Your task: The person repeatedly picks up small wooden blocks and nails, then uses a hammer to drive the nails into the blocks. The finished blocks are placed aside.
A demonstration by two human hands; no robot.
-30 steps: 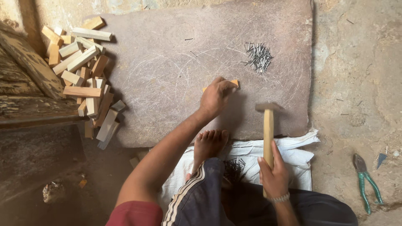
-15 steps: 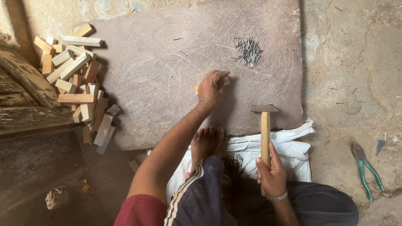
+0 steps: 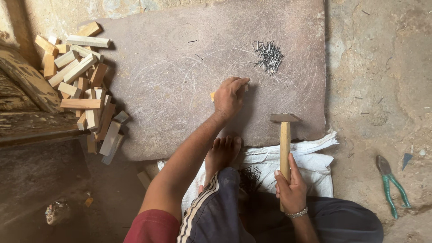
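Note:
My left hand [image 3: 229, 96] presses down on a small pale wooden piece [image 3: 213, 95] lying on a flat stone slab [image 3: 171, 76]; only the piece's ends show past my fingers. My right hand [image 3: 290, 188] grips the wooden handle of a hammer [image 3: 285, 140], whose metal head hovers over the slab's near edge, to the right of the left hand. A heap of dark nails [image 3: 268, 56] lies on the slab beyond the left hand. My bare foot [image 3: 221, 154] rests at the slab's near edge.
A pile of cut wooden blocks [image 3: 81, 85] lies left of the slab. A white sack [image 3: 288, 162] with some nails on it lies under my legs. Green-handled pliers [image 3: 390, 183] lie on the ground at the right. Old planks [image 3: 27, 103] sit at far left.
My left hand with the wooden piece has stayed on the slab, its fingers shifting slightly. The hammer stays upright in my right hand. The view has drifted a little.

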